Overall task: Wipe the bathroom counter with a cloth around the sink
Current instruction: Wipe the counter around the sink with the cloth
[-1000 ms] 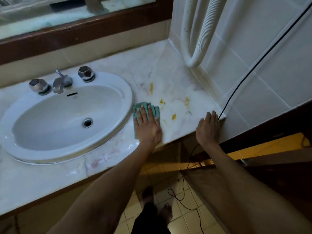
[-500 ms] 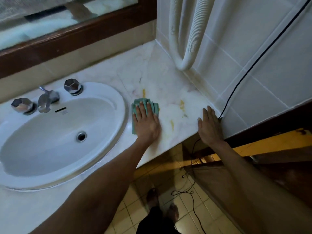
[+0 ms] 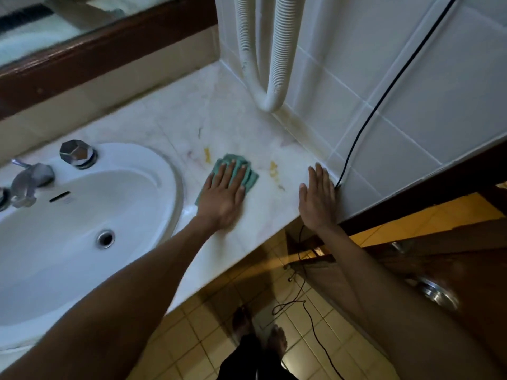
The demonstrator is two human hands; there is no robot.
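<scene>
Here the green cloth point(image 3: 251, 179) lies folded on the pale marble surface point(image 3: 247, 133), just to the right of the sink point(image 3: 153, 160) and apart from its rim. The left hand point(image 3: 223, 196) lies flat on top of the cloth, fingers straight and slightly spread, palm pressing down; it curls around nothing, and cloth edges show beyond the fingertips and along both sides of the hand. The right hand point(image 3: 318, 196) rests palm down on the bare surface at its right end, fingers straight and close together, holding nothing, its outer edge beside the foot of the tiled wall point(image 3: 411, 78). Between the two hands a yellow stain point(image 3: 273, 169) marks the marble, and a second yellow stain point(image 3: 207, 154) lies just left of the cloth's far edge, toward the sink. The sink is a white oval basin with a metal drain point(image 3: 105, 238) at its bottom, a faceted chrome tap handle point(image 3: 78, 154) on its back rim and a chrome spout point(image 3: 28, 182) to the left of that handle. A white corrugated hose point(image 3: 279, 50) hangs in a loop down the wall, its bend close above the back right corner of the surface. A black cable point(image 3: 384, 91) runs diagonally down the tiles, passes the edge of the surface beside the right hand, and trails onto the yellow tiled floor point(image 3: 192, 338). A dark wooden mirror frame point(image 3: 96, 56) runs above the back of the surface.
</scene>
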